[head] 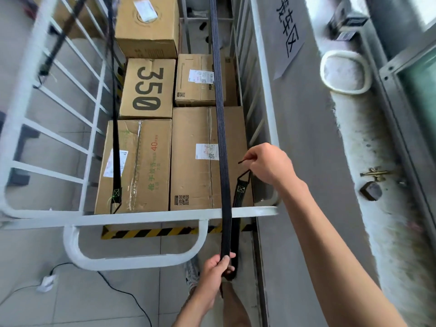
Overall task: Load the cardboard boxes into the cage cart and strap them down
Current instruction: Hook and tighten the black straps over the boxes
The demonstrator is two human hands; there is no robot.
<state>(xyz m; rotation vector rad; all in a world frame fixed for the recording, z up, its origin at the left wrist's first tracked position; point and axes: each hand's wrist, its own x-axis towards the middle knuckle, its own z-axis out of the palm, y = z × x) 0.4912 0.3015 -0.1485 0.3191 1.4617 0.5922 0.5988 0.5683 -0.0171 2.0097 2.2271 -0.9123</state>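
Note:
Several cardboard boxes fill the white cage cart (146, 217); one is marked "350" (148, 88), and a large plain box (200, 161) lies at the near right. A black strap (219, 102) runs lengthwise over the right-hand boxes and down over the cart's near rail. My left hand (218, 267) grips that strap below the rail. My right hand (267, 162) pinches the metal hook (244, 175) at the strap's short end, above the near right corner of the cart. A second black strap (115, 138) hangs over the left-hand boxes.
A grey wall (304, 138) with a paper sign (286, 31) stands right beside the cart. A black cable (122, 291) and a white plug lie on the tiled floor near my foot (192, 272). A yellow-black striped bumper edges the cart base.

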